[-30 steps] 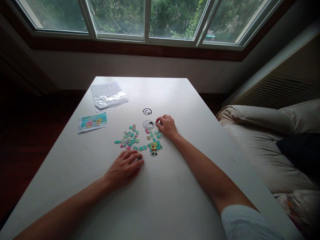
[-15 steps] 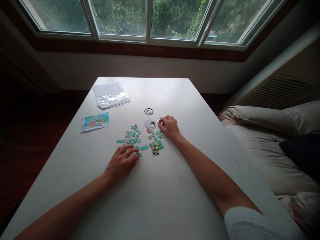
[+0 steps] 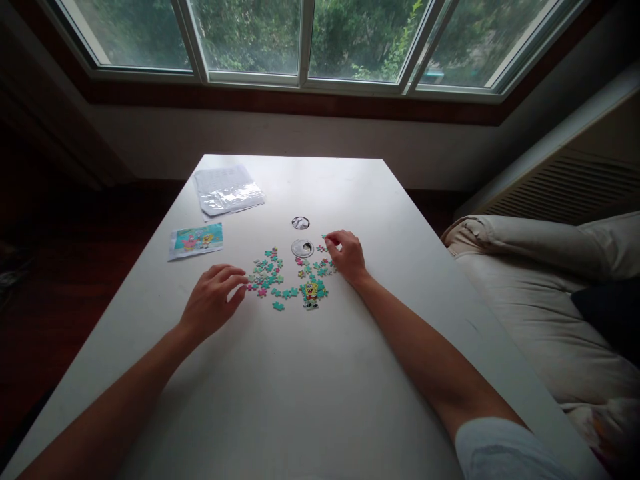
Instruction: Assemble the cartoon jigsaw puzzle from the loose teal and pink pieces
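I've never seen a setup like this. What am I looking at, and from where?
There's no machine: a person works bare-handed, filmed by a camera worn on the head, looking forward and down. On the white table lie loose jigsaw pieces, a joined SpongeBob section, a printed cartoon picture and a plastic sleeve. The left hand is at the pieces' left edge; the right hand is by others, farther right. Whether either holds a piece is too small to tell.
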`<state>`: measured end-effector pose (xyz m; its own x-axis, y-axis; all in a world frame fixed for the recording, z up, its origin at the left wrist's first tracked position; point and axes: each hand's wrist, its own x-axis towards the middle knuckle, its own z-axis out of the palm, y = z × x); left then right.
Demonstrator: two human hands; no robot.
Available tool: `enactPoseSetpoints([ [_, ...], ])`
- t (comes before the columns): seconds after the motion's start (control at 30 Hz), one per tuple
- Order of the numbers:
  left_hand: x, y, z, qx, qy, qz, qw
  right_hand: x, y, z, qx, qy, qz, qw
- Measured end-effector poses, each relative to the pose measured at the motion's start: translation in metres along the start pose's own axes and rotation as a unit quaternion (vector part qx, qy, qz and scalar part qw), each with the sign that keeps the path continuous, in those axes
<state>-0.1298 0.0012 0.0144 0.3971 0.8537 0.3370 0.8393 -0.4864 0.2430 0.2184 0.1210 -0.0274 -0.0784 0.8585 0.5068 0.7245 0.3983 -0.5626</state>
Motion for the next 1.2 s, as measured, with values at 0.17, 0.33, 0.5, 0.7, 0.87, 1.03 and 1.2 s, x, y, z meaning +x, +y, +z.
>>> enactPoseSetpoints([
  [0.17,0.002,-0.009,0.004,-0.012,-0.027,-0.021,0.999,0.006,-0.002,-0.012,0.078,0.002,0.025,0.997],
  [0.33,0.013,-0.002,0.009,-0.010,-0.047,-0.026,0.998,0.004,-0.001,-0.015,0.094,-0.044,0.016,0.994],
  [0.5,0.026,0.006,0.015,0.029,-0.071,-0.054,0.996,-0.009,0.012,-0.022,0.078,-0.062,0.025,0.995],
  [0.7,0.033,0.014,0.026,0.063,-0.064,-0.070,0.993,-0.022,0.023,-0.037,0.094,-0.017,0.095,0.991],
  [0.87,0.031,0.019,0.035,0.058,-0.038,-0.074,0.995,-0.026,0.016,-0.032,0.100,-0.023,0.096,0.990],
  [1.03,0.024,0.022,0.039,0.051,-0.022,-0.069,0.996,-0.029,0.014,-0.023,0.090,-0.045,0.073,0.992],
  [1.2,0.023,0.021,0.038,0.041,-0.030,-0.068,0.996,-0.027,0.020,-0.028,0.099,0.008,0.101,0.990],
])
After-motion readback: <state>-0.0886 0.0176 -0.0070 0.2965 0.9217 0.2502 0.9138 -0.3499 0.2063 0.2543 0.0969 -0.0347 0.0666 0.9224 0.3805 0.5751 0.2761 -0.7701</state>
